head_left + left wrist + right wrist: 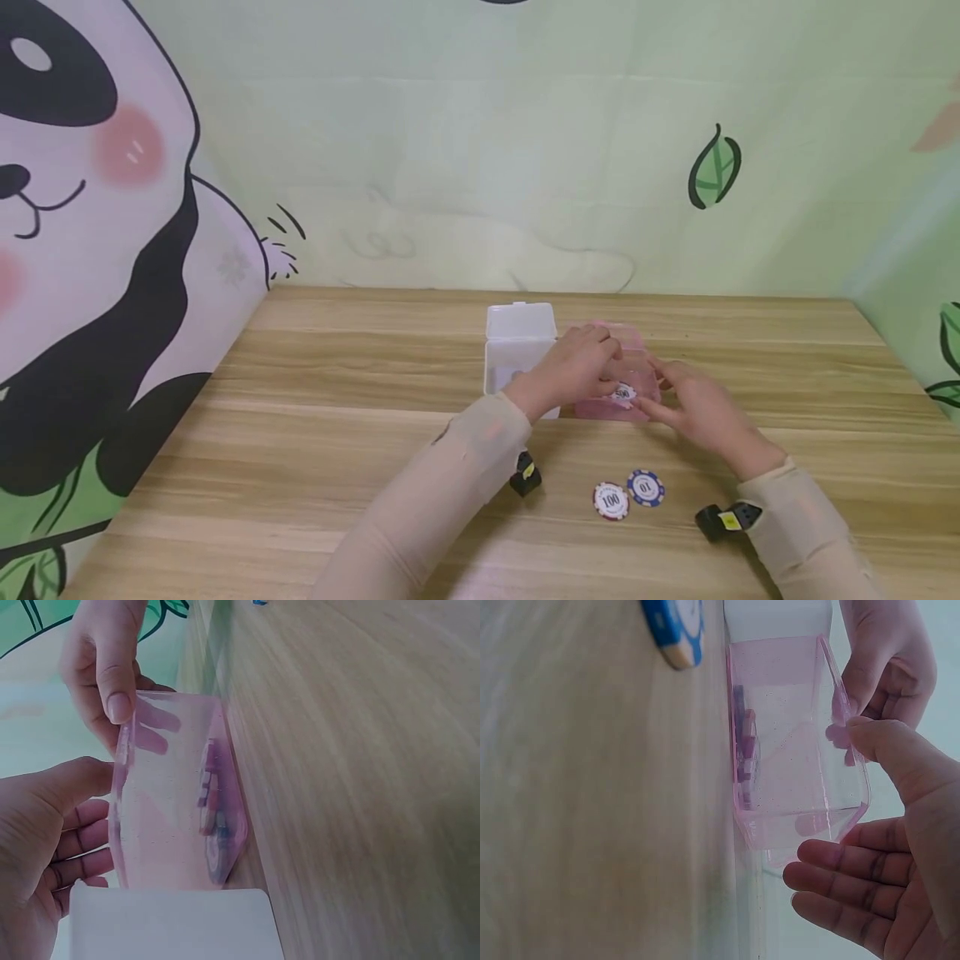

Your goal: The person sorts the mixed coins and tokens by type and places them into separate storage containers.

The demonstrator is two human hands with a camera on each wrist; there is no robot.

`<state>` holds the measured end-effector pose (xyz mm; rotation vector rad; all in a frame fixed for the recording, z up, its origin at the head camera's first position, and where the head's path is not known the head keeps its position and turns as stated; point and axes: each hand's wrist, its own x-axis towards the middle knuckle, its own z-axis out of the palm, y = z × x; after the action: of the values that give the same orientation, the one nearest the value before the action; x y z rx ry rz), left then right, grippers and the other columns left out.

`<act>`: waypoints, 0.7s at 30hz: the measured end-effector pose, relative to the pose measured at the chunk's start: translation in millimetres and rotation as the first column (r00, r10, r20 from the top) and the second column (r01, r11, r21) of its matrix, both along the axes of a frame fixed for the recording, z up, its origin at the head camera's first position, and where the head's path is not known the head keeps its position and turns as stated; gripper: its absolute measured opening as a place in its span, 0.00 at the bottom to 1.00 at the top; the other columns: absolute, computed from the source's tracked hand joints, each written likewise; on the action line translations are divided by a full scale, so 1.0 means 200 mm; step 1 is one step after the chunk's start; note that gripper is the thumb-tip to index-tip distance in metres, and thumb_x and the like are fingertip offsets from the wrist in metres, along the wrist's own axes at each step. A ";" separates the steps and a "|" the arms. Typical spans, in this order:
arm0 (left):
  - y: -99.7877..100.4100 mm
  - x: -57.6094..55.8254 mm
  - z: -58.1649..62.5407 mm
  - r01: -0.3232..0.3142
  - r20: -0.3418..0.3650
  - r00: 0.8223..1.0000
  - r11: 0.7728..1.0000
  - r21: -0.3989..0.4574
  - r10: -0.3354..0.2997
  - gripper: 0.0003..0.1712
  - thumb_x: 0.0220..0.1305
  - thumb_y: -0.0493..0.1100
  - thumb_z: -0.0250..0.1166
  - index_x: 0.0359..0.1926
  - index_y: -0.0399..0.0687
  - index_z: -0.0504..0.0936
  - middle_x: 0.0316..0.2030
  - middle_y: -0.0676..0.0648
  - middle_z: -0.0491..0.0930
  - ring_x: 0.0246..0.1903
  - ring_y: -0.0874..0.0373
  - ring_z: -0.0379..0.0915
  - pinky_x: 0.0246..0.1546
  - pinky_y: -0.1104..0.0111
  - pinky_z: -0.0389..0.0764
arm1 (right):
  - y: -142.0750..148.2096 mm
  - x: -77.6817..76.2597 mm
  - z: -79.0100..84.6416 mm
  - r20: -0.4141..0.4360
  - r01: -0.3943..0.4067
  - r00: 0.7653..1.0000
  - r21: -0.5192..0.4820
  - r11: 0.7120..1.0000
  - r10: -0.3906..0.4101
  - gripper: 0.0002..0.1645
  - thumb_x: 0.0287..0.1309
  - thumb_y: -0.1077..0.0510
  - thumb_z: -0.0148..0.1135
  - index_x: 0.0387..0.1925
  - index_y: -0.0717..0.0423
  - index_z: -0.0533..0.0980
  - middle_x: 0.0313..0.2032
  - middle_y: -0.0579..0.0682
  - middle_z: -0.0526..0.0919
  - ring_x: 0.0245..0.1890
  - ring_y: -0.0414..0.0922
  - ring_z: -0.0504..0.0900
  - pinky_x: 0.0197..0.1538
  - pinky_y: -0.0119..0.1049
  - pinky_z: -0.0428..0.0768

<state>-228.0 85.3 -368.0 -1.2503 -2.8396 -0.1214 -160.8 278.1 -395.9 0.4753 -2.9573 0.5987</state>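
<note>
A clear pink plastic box [611, 410] with its lid raised stands on the table. Several poker chips [748, 750] lie at its bottom, one marked 500 [623, 393]. My right hand [705, 408] holds the box at its right front corner, thumb at the front rim [861, 754], index finger along the side, other fingers spread loosely. Above the opening hovers my left hand [573, 362], thumb right at the rim, fingers loosely bent with nothing seen in them. In the left wrist view, this hand [45, 832] is beside the pink wall.
An open white box [491, 367] stands just left of the pink one, its lid [521, 321] tilted back. Nearer me lie a red-edged chip marked 100 [611, 501] and a blue-edged chip marked 10 [646, 487], side by side. Behind the wooden table [360, 358] hangs a printed backdrop.
</note>
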 end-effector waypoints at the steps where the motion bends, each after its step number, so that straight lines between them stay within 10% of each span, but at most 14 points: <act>1: 0.00 0.00 0.00 0.003 -0.004 1.000 1.000 0.002 -0.003 0.22 0.61 0.55 0.65 0.52 0.51 0.79 0.48 0.53 0.77 0.54 0.59 0.70 0.59 0.67 0.70 | 0.00 0.00 0.00 -0.001 -0.001 1.000 0.000 1.000 0.001 0.42 0.61 0.45 0.61 0.64 0.72 0.63 0.45 0.66 0.82 0.45 0.60 0.82 0.49 0.56 0.80; 21: -0.13 0.14 0.03 0.105 -0.144 0.985 0.990 0.094 -0.091 0.21 0.60 0.55 0.66 0.48 0.48 0.80 0.43 0.53 0.78 0.47 0.60 0.72 0.56 0.69 0.73 | 0.00 0.00 0.00 -0.006 -0.001 1.000 0.007 1.000 0.001 0.44 0.61 0.43 0.61 0.65 0.71 0.62 0.45 0.66 0.82 0.45 0.60 0.82 0.49 0.57 0.80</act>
<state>-200.5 58.4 -361.7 -1.3221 -2.6204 -0.1710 -161.7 278.2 -396.1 0.4790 -2.9547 0.5857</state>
